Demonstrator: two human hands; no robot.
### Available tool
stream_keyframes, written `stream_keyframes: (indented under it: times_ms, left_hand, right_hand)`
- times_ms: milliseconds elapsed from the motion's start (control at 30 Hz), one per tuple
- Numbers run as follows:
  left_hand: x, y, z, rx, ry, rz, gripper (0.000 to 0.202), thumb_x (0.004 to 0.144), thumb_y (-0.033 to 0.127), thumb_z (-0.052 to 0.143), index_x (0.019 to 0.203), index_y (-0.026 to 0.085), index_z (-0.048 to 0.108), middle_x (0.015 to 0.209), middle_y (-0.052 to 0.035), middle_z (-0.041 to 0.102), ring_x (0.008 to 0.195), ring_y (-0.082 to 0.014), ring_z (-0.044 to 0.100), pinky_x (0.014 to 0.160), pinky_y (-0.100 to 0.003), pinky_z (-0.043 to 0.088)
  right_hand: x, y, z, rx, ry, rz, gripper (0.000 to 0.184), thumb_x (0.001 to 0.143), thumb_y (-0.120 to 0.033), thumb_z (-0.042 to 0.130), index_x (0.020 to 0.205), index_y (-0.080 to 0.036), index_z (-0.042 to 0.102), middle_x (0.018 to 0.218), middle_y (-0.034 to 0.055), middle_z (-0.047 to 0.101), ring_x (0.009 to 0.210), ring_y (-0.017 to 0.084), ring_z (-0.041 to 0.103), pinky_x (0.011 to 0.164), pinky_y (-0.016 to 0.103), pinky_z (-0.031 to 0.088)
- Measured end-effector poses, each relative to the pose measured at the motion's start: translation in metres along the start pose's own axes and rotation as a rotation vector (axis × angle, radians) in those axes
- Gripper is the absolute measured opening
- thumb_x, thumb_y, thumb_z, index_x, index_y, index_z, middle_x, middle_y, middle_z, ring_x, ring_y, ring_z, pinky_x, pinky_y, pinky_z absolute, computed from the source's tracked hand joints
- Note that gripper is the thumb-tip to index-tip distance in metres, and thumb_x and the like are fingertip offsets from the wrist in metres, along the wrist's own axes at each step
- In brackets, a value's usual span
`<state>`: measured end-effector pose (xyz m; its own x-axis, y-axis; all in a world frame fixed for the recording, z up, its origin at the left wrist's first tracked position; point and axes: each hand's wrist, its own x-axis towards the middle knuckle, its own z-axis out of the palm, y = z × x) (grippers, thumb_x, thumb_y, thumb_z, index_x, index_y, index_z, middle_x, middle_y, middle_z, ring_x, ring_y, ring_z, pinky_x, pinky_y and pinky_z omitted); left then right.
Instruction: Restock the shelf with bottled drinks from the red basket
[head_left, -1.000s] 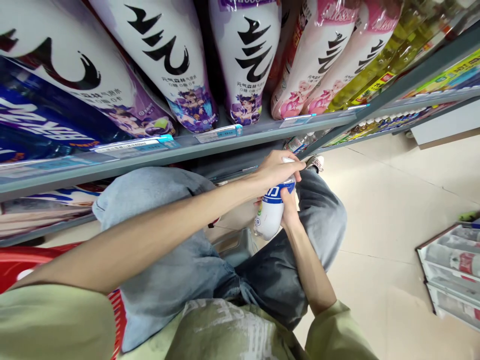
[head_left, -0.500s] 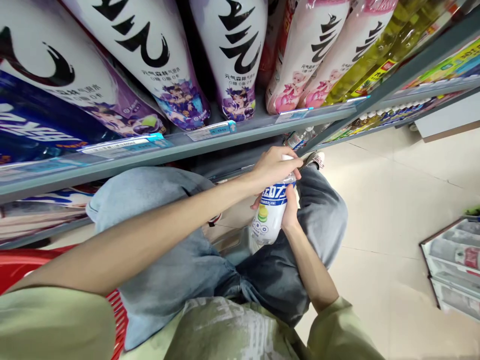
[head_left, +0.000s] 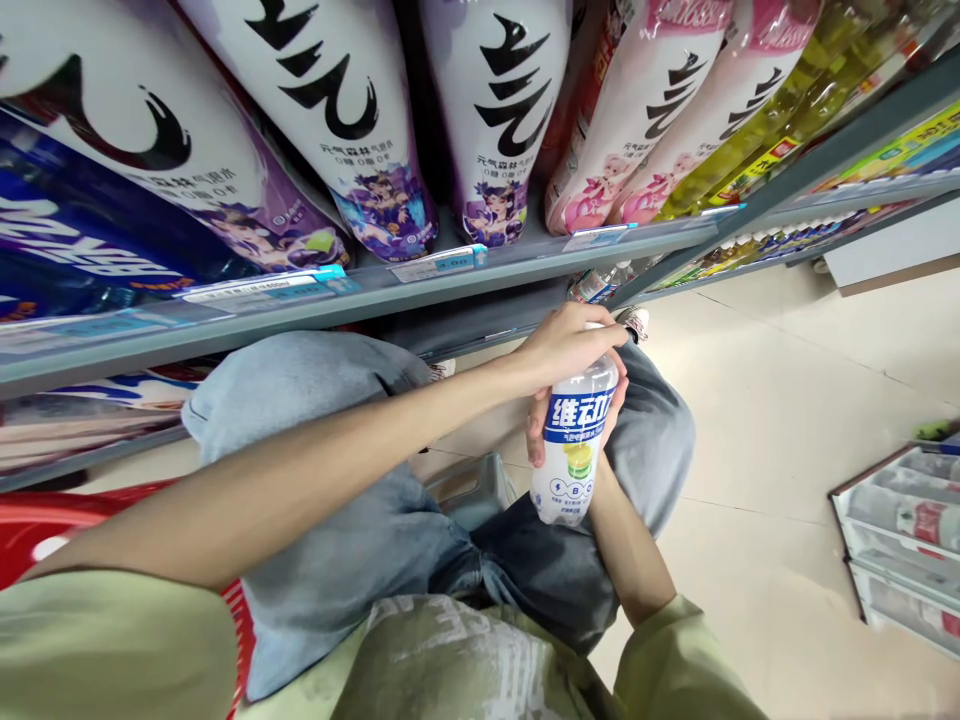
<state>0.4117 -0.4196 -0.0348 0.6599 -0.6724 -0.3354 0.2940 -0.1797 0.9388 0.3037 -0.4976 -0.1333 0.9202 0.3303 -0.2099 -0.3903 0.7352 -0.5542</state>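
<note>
Gripping the drink bottle (head_left: 571, 440) over the jeans (head_left: 360, 540), the right hand (head_left: 537, 432) wraps its labelled middle, the left hand (head_left: 566, 345) closes over its top; smooth plastic, seemingly full, so weighty, slippery.

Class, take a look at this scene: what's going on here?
A person low down by a shelf holds a white drink bottle with a blue label in both hands. The left hand covers its top; the right hand wraps its body from behind. Purple-labelled bottles line the shelf above, and a red basket sits at the left.
</note>
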Motion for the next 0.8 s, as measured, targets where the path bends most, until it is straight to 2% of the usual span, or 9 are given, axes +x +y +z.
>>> stream_keyframes:
  times_ms: [133,233,367,467,600,700,800]
  left_hand:
    - [0.000,-0.001,-0.001,0.045,0.013,0.029,0.016,0.088,0.031,0.061,0.082,0.018,0.067,0.077,-0.0043,0.079,0.071,-0.0155,0.073,0.065,-0.024,0.050]
    - [0.001,-0.003,-0.001,0.041,0.010,0.020,0.016,0.088,0.031,0.060,0.082,0.018,0.066,0.076,-0.0039,0.079,0.071,-0.0155,0.073,0.065,-0.024,0.051]
    - [0.003,-0.005,-0.001,0.036,0.003,0.025,0.015,0.087,0.032,0.060,0.085,0.018,0.066,0.078,-0.0043,0.079,0.071,-0.0170,0.074,0.066,-0.026,0.052]
    - [0.004,-0.006,-0.001,0.070,0.011,0.045,0.014,0.087,0.031,0.060,0.088,0.019,0.066,0.079,-0.0042,0.079,0.069,-0.0168,0.073,0.064,-0.026,0.052]
    - [0.004,-0.004,-0.001,0.168,0.047,0.077,0.011,0.086,0.027,0.058,0.092,0.020,0.064,0.078,-0.0011,0.078,0.071,-0.0158,0.072,0.068,-0.026,0.052]
    - [0.003,-0.003,-0.002,0.226,0.067,0.090,0.012,0.082,0.021,0.059,0.094,0.021,0.063,0.078,0.0006,0.077,0.076,-0.0162,0.073,0.073,-0.026,0.051]
    - [0.003,-0.003,-0.002,0.271,0.083,0.104,0.017,0.081,0.019,0.060,0.097,0.021,0.063,0.078,0.0013,0.076,0.078,-0.0168,0.072,0.076,-0.027,0.050]
  right_hand:
    - [0.001,0.005,-0.007,0.029,-0.068,-0.034,0.102,0.066,-0.106,0.029,0.092,-0.014,0.067,0.062,0.0088,0.069,0.038,0.026,0.060,0.031,0.036,0.046]
    - [0.000,0.006,-0.006,-0.039,0.024,-0.045,0.099,0.068,-0.104,0.029,0.089,-0.015,0.068,0.061,0.0097,0.067,0.039,0.025,0.060,0.032,0.035,0.045]
    - [0.002,0.006,0.003,-0.107,0.121,-0.141,0.082,0.075,-0.096,0.031,0.070,-0.021,0.064,0.051,0.0055,0.057,0.037,0.022,0.055,0.032,0.034,0.043]
    - [0.005,0.007,0.010,-0.156,0.198,-0.197,0.076,0.073,-0.096,0.036,0.063,-0.025,0.061,0.049,0.0051,0.052,0.051,0.027,0.063,0.043,0.040,0.054]
    - [0.007,0.006,0.014,-0.206,0.342,-0.146,0.074,0.069,-0.097,0.037,0.071,-0.028,0.063,0.057,0.0061,0.056,0.080,0.034,0.071,0.062,0.050,0.063]
    - [0.006,0.006,0.016,-0.200,0.398,-0.105,0.071,0.068,-0.095,0.039,0.073,-0.028,0.062,0.061,0.0064,0.056,0.087,0.035,0.071,0.067,0.053,0.064]
    - [0.007,0.005,0.017,-0.173,0.420,-0.100,0.070,0.066,-0.094,0.045,0.074,-0.027,0.063,0.062,0.0066,0.057,0.086,0.036,0.071,0.067,0.053,0.064]
